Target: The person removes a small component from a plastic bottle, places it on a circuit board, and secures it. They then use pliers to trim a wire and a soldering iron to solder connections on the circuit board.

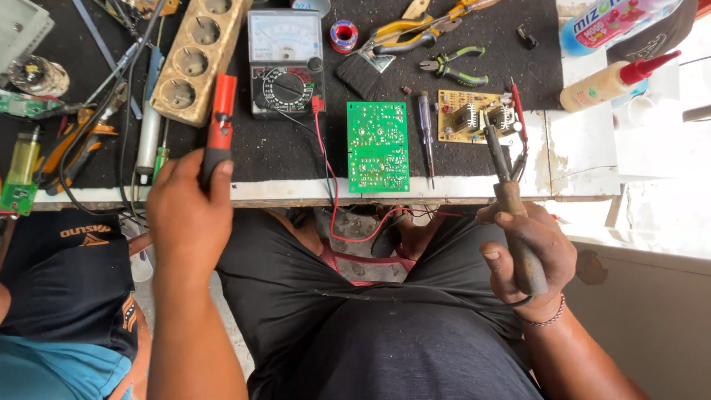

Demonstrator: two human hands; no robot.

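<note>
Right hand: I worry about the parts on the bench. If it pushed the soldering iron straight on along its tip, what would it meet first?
Probably the tan circuit board: the soldering iron in the right hand points up at it, though its height above is unclear.

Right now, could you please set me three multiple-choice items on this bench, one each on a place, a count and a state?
1. Where does the green circuit board lie?
A. between the analogue multimeter and the yellowish circuit board
B. on the person's lap
C. under the power strip

2. How many sockets show on the power strip?
A. one
B. four
C. seven

3. What does the right hand hold?
A. nothing
B. the green-handled pliers
C. a soldering iron by its handle

Answers: 1 A, since the board sits on the black mat to the right of the meter and left of the yellowish board. 2 B, since four round sockets show in a row. 3 C, since the fingers wrap the handle; the left hand grips a red desoldering pump.
</note>
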